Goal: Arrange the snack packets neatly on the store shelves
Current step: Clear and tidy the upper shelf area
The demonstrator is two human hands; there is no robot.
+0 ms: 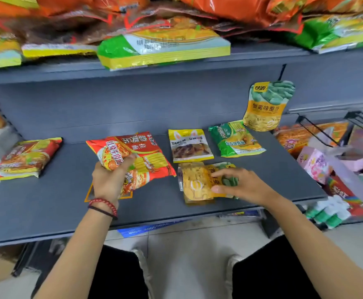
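Head view: the grey shelf (47, 203) runs across the middle of the scene, with loose snack packets scattered on it. The left hand (108, 182) has its grip clenched on the near left corner of a red noodle packet (146, 156), which lies askew near the centre, its corner crumpled and raised slightly by the fingers. Just right of it, the right hand (243, 184) grasps a flat bean pouch (194, 184) lying close to the near edge, fingers curled over the top and thumb against the near side.

Farther back lie a yellow packet (190, 145) and a green packet (236, 139), side by side but at different angles. An upright bean pouch (266, 104) of the same kind as the flat one leans on the back wall at far right. A second red noodle packet (27, 158) lies well apart at the left.

The step in hand looks like sorting like with like, with both packets gripped but not yet placed. The next move probably calls for lifting the flat pouch and standing it beside its upright twin, and carrying the red packet left to join its match, edges squared. The slick, crinkly wrappers could slip, and a standing pouch may topple without support from the wall.
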